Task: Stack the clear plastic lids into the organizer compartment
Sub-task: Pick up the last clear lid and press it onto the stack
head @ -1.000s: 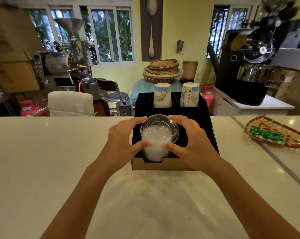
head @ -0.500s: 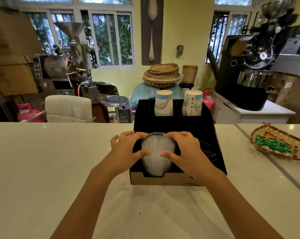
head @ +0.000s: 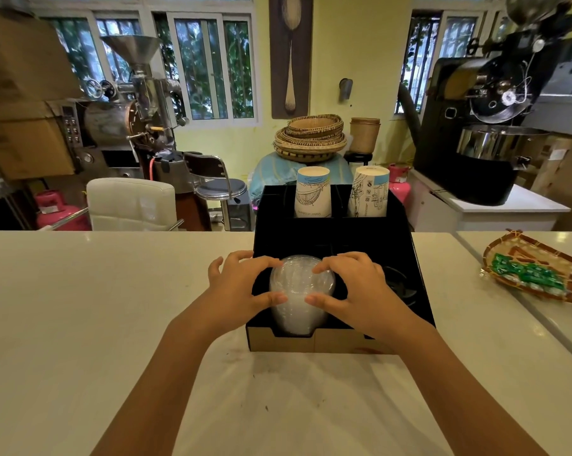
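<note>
From the head camera, a black organizer [head: 337, 238] sits on a pale table [head: 80, 307]. Its front wall is brown cardboard with a dip cut in it.

A stack of clear plastic lids [head: 299, 292] stands in the front left compartment of the organizer. The stack pokes up above the black walls, and its bottom shows through the dip in the front.

The left hand [head: 241, 291] is curled around the left side of the stack. Its thumb presses the front of the lids and its fingers [head: 241, 258] bend over the top edge. The right hand [head: 357, 291] does the same on the right side, with its thumb on the front and its fingers on top. Both hands are holding the stack between them.

Something dark and round [head: 398, 284] lies in the front right compartment, but it is too dark to tell what it is.

Two paper cups stand upside down in the back compartments. One cup [head: 312, 192] is on the left and the other cup [head: 370, 192] is on the right, and it leans a little.

A woven tray [head: 541, 268] with green packets [head: 524, 271] rests on the table, far to the right of the organizer.
</note>
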